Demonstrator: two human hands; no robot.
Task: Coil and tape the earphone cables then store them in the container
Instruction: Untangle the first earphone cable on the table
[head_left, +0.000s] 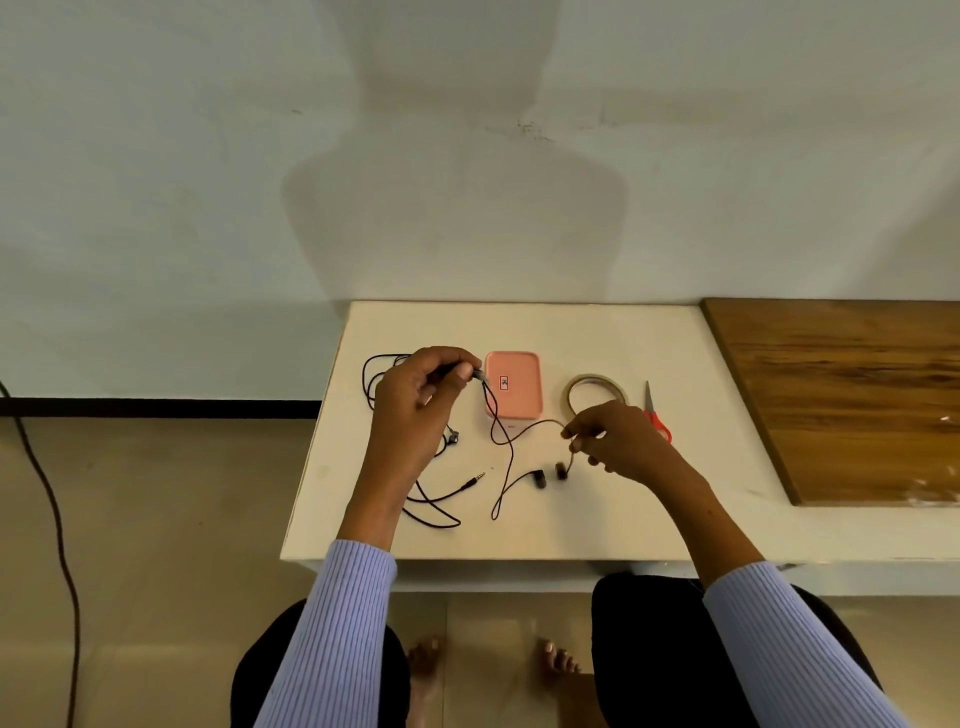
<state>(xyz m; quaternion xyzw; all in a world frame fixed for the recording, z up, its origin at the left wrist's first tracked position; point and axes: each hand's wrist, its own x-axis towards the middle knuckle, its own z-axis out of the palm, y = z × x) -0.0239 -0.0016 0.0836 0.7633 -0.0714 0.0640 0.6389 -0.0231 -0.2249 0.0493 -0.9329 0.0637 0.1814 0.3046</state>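
White surface (597, 332): a low rectangular top set against a pale wall, with a wooden board (852, 395) laid at its right end.

Left hand (415, 395): raised over the left part of the surface; its fingers (460, 370) are curled and pinched on one end of a dark earphone cable (511, 441), just beside the left edge of the container.

Right hand (618, 441): held near the middle of the surface, in front of the tape; thumb and forefinger are closed on the same cable, the other fingers loosely curled. From this pinch a short length hangs down to an earbud (561, 471), and a second earbud (540, 479) is seen just beside it, towards the front edge. Between the two hands the cable sags in a loop that crosses the front left corner of the container.

Second earphone cable (431, 512): black, lying uncoiled on the left part of the surface, partly hidden by the left forearm; its plug (475, 480) points towards the middle.

Container (514, 384): pink, rectangular with rounded corners, placed near the middle of the surface towards the back edge.

Tape roll (592, 387): placed to the right of the container, partly covered by the right hand.

Scissors (655, 415): red-handled, laid just right of the tape, blades towards the back edge.
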